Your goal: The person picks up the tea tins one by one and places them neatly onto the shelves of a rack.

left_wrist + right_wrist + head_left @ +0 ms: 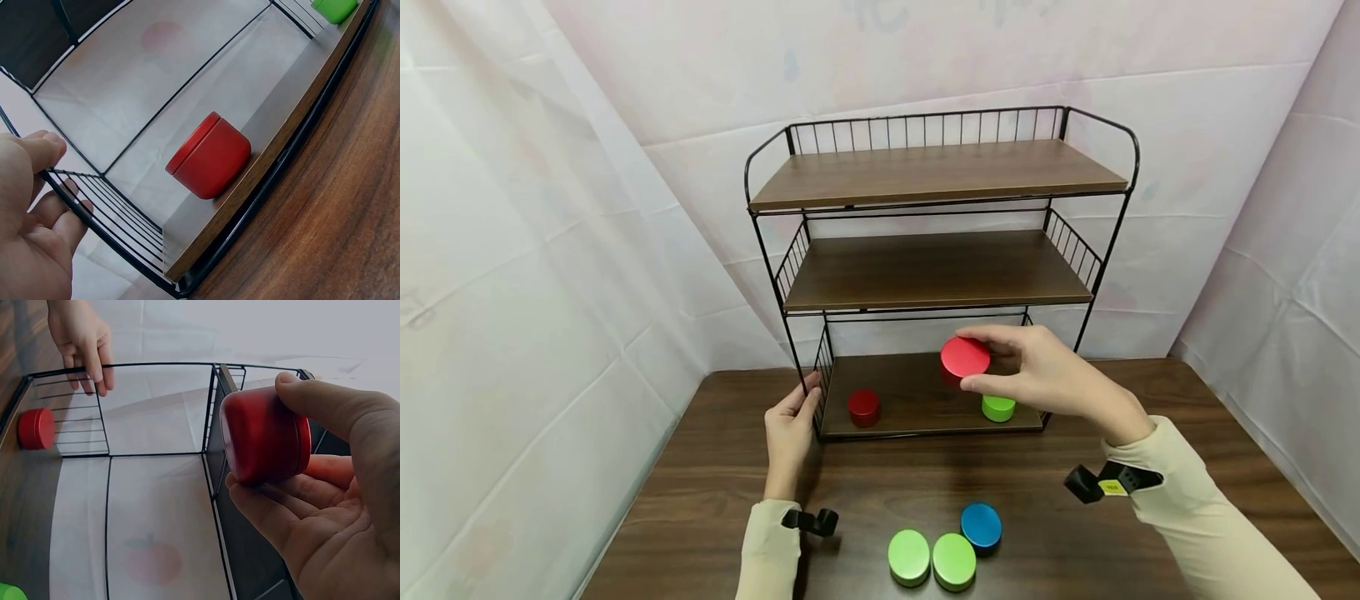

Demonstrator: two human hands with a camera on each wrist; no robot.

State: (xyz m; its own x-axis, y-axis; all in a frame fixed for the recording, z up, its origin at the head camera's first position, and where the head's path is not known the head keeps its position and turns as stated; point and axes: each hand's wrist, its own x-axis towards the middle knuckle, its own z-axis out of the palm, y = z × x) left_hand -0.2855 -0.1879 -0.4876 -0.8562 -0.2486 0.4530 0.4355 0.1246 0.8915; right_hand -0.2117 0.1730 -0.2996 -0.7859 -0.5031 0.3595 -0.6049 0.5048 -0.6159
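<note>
My right hand [1060,375] pinches a round red tin [966,357] between thumb and fingers. It is held up in front of the rack's lowest tier, below the middle shelf. In the right wrist view the held tin [265,434] is seen from its side, with a lid seam. My left hand [787,433] grips the black wire side rail [119,234] of the rack, thumb over the top wire and fingertips through the bars. A second red tin [864,407] stands on the bottom shelf [917,400] near that rail. A green tin [998,407] stands on its right side, partly behind my right hand.
Two green tins, one left [909,557] and one right [954,562], stand side by side on the wooden table [700,517], with a blue tin [981,527] close behind. The rack's middle shelf [936,271] and top shelf [936,175] overhang the bottom one. A pale cloth [662,75] hangs behind.
</note>
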